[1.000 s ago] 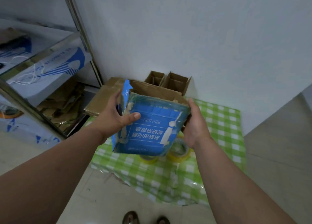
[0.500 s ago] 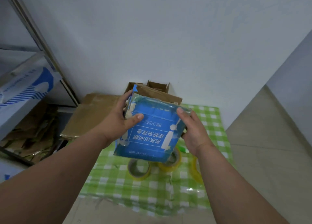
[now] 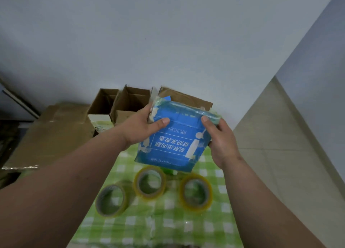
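A blue cardboard box (image 3: 177,135) with white printed characters is held up above the green checked cloth (image 3: 168,227). My left hand (image 3: 141,128) grips its left side, thumb across the blue face. My right hand (image 3: 219,139) grips its right side, thumb on the upper edge. Brown flaps stick up behind the box, and old clear tape clings to its edges.
Three rolls of yellowish tape (image 3: 149,183) lie on the cloth below the box. Two open brown boxes (image 3: 119,104) stand against the white wall. Flattened cardboard (image 3: 54,133) lies to the left. Tiled floor (image 3: 280,154) runs along the right.
The view has swung right and down: the shelf rack has left the frame and the tape rolls show fully. The box stays in both hands, now further right, above the cloth.
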Available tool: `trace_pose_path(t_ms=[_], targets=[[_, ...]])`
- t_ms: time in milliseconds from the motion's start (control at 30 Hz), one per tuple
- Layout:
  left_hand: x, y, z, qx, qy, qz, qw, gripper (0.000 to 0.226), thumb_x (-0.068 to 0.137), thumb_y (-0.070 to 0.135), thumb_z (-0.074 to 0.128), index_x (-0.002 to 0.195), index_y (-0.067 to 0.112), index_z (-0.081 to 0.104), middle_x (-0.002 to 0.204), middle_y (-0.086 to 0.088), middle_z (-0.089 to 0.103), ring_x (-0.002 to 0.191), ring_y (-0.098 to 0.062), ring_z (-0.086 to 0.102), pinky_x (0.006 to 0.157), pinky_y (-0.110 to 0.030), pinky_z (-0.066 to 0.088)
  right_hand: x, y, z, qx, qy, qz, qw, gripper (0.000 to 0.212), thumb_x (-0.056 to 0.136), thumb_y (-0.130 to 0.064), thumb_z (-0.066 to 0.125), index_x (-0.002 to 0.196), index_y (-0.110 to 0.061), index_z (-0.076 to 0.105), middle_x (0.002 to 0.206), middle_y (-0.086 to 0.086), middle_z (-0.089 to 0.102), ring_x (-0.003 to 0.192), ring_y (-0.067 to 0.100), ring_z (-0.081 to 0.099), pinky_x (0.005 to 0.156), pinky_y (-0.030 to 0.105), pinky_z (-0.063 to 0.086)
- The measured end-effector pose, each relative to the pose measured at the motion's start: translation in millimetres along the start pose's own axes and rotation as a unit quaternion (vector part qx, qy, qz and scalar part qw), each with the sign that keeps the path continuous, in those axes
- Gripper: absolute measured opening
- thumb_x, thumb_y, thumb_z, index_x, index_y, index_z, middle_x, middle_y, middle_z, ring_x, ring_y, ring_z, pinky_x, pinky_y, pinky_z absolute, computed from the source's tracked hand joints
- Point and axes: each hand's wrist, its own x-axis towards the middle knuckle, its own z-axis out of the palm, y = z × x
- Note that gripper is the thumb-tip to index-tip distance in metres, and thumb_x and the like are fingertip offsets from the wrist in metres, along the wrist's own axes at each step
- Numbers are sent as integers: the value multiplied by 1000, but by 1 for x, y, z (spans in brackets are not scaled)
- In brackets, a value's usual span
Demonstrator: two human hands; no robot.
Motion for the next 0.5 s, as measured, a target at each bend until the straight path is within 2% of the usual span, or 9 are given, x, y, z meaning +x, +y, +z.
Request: trace_pose_path(t_ms=[100,167,233,333,433,500], targets=[[28,8,25,-14,27,-17,999,42,76,66,51,117,58,52,103,29,67,98,10,62,80,-8,46,28,-7,-28,-37,-3,-12,999,39,66,-57,77,97,-33,72,101,-4,75,92,17,73,77,39,56],[47,5,40,-43,64,-30,997,56,76,71,46,129,55,51,117,26,61,106,8,56,95,-18,43,46,-9,-42,-77,-4,-24,997,34,67,-59,74,93,-37,71,101,-2,74,93,16,72,79,40,57],[62,-4,53,-97,99,-40,990,56,78,67,50,131,48,56,122,18,64,110,1,60,101,-28,45,60,-6,-50,-115,-6,-39,993,34,69,-59,70,92,-34,70,106,1,71,98,18,69,87,45,56],[77,-22,68,-199,131,-57,970,45,78,52,62,118,32,67,125,10,68,112,-14,65,96,-38,52,75,4,-57,-125,-15,-39,991,24,78,-49,72,96,-34,67,115,4,66,101,16,67,91,42,55],[85,-42,72,-260,133,-71,954,39,74,37,72,111,25,73,125,12,67,107,-12,68,80,-27,57,82,19,-64,-127,-36,-23,991,18,86,-37,73,102,-34,66,126,6,61,105,12,66,92,36,55],[86,-54,73,-255,115,-85,956,40,69,31,79,109,29,76,125,13,67,109,-12,67,81,-25,55,84,29,-68,-123,-47,-6,991,22,86,-32,73,107,-32,68,137,3,55,118,13,59,97,36,52]])
